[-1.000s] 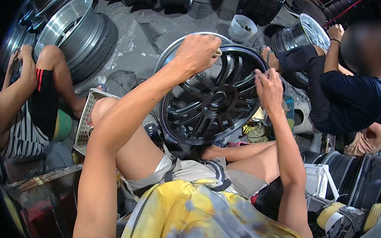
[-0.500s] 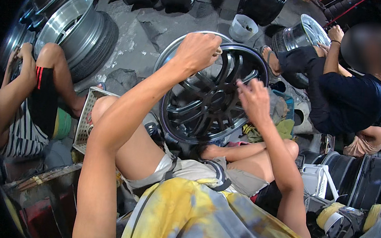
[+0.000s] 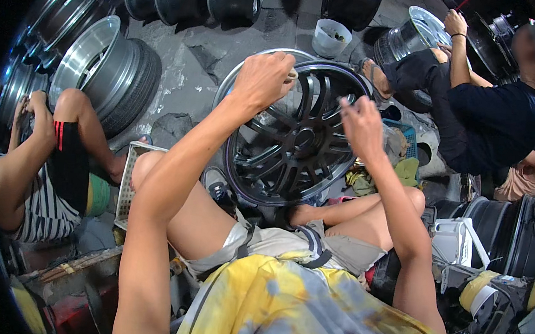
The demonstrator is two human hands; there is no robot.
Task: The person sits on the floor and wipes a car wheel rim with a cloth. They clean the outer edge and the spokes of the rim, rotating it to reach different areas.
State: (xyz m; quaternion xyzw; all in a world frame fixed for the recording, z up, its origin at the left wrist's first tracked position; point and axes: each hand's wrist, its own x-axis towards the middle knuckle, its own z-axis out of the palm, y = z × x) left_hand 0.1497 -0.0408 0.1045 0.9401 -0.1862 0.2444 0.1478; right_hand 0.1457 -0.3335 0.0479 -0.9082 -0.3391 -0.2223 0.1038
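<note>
A dark, multi-spoke wheel rim (image 3: 304, 137) leans between my legs, its lip shiny and its spokes facing up toward me. Above its upper left part is my left hand (image 3: 262, 81), closed, with a small pale thing (image 3: 293, 74) at its fingertips that is too small to name. My right hand (image 3: 365, 130) hovers over the right side of the rim. Motion smears its fingertips, and whether they pinch anything cannot be made out. Behind the dark rim shows the silver edge of another wheel (image 3: 225, 87).
A translucent bucket (image 3: 331, 40) stands beyond the rims. A tyre-mounted silver wheel (image 3: 92, 56) and a seated person (image 3: 38, 172) are at left; another person (image 3: 488, 116) works at right. Near me are a perforated basket (image 3: 127, 186), green cloth (image 3: 407, 170) and a white box-shaped device (image 3: 453, 239).
My left hand has shifted slightly left and down in view, still closed on the pale thing. My right hand's fingers have drawn closer together. The view has tilted a little.
</note>
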